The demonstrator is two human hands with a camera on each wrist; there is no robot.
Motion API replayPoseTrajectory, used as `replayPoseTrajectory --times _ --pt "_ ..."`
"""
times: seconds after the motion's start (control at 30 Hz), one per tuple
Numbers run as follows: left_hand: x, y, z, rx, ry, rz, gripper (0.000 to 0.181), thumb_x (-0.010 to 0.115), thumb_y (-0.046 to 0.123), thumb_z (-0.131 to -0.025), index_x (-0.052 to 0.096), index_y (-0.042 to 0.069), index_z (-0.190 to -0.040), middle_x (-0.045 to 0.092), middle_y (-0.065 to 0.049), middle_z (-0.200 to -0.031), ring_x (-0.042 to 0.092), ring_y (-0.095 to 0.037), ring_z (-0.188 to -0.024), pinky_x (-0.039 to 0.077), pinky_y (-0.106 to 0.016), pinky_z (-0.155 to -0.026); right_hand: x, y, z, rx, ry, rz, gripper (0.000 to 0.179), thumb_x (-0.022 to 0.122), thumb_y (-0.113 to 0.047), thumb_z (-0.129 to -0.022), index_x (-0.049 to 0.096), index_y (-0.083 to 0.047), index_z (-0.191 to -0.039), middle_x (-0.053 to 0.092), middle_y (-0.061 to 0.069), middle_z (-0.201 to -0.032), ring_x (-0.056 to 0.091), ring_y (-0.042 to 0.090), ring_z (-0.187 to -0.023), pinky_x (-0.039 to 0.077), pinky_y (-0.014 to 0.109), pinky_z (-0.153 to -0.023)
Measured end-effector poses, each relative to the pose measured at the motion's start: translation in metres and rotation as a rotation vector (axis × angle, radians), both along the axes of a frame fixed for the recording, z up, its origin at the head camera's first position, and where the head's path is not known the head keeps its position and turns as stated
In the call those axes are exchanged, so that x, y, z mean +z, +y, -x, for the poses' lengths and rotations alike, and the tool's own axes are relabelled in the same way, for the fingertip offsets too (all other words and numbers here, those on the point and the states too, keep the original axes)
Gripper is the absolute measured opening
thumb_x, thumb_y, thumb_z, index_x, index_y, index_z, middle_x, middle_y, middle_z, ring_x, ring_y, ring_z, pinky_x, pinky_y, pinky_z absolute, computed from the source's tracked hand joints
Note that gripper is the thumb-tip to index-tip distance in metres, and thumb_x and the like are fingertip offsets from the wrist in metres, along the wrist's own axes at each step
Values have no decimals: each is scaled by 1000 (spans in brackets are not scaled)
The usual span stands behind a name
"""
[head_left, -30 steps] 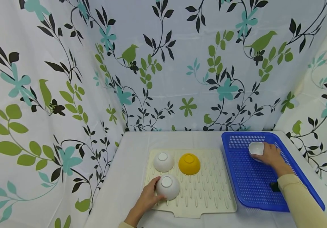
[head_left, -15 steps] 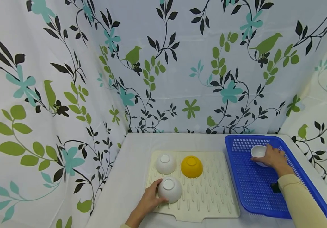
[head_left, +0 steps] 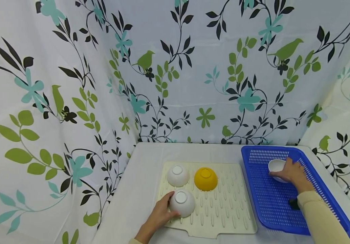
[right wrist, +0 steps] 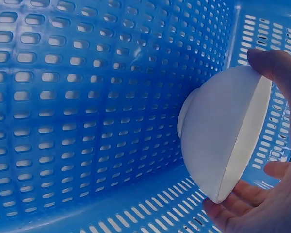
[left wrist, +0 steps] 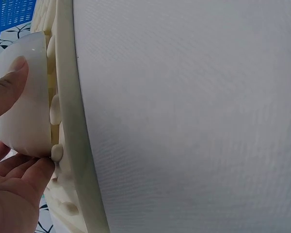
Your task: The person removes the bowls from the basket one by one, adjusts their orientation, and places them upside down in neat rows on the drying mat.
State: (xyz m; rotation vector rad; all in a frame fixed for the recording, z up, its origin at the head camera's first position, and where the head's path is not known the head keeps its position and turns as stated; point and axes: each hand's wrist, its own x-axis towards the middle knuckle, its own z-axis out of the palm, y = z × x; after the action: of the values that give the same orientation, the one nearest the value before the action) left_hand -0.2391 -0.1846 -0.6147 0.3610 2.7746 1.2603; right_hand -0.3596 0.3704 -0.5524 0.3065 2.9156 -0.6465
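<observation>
My left hand (head_left: 160,211) grips a white bowl (head_left: 182,205) that lies upside down at the near left of a cream ridged drying mat (head_left: 226,210). In the left wrist view the thumb lies on the bowl's side and the fingertips are at its rim. My right hand (head_left: 293,173) holds another white bowl (head_left: 275,166), right side up, inside the blue perforated basket (head_left: 263,203). The right wrist view shows the thumb at one side of its rim, the fingers at the opposite side, and its foot close to the basket floor.
An upturned white bowl (head_left: 178,176) and an upturned yellow bowl (head_left: 205,179) rest on the back half of the mat. A small black thing (head_left: 293,204) shows beside the right sleeve. Patterned curtains (head_left: 162,67) enclose the white table (head_left: 126,189).
The white bowl in my right hand has come slightly lower and nearer in the basket. My left hand keeps its place on the other bowl. The head view has shifted a little.
</observation>
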Motion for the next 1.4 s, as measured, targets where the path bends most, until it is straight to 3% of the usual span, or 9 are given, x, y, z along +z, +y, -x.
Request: replayPoseTrajectory --times 0.37,0.57,0.83,1.13,1.27,1.4 --pt "1 0 -1 -8 -20 23 93 90 30 -73 42 -4 -146 53 -25 -144 59 -36 -128 48 -53 -109 8 -5 -11 -17 11 1 130 80 -52 -73 3 24 -145 13 59 -137 10 77 -129 18 83 -109" --pt "1 0 -2 -14 -2 36 92 90 29 -72 43 -6 -143 54 -25 -142 58 -38 -127 49 -54 -108 30 -15 -15 33 74 -39 125 80 -51 -73 10 26 -143 22 59 -131 20 75 -123 27 82 -105" --pt "3 1 -5 31 75 112 90 90 34 -69 49 -5 -140 52 -19 -134 59 -35 -122 49 -55 -108 61 -36 -22 95 191 -64 124 81 -52 -72 14 23 -145 27 56 -130 29 71 -117 40 79 -87" --pt "6 4 -8 44 62 167 87 87 34 -74 47 -5 -140 54 -25 -139 57 -40 -128 47 -55 -110 90 -69 -35 158 302 -70 122 85 -53 -69 21 16 -148 36 48 -134 32 64 -120 42 76 -90" --pt "9 7 -12 31 88 207 85 84 34 -78 45 -7 -141 55 -27 -140 56 -41 -130 46 -54 -111 98 -86 -43 189 330 -66 123 85 -55 -68 23 13 -149 35 45 -137 32 61 -120 45 75 -87" --pt "10 9 -15 21 109 235 84 83 34 -80 44 -7 -142 54 -27 -142 55 -40 -132 45 -53 -112 104 -103 -54 226 344 -63 124 85 -55 -67 23 11 -151 35 44 -140 33 60 -122 42 77 -93"
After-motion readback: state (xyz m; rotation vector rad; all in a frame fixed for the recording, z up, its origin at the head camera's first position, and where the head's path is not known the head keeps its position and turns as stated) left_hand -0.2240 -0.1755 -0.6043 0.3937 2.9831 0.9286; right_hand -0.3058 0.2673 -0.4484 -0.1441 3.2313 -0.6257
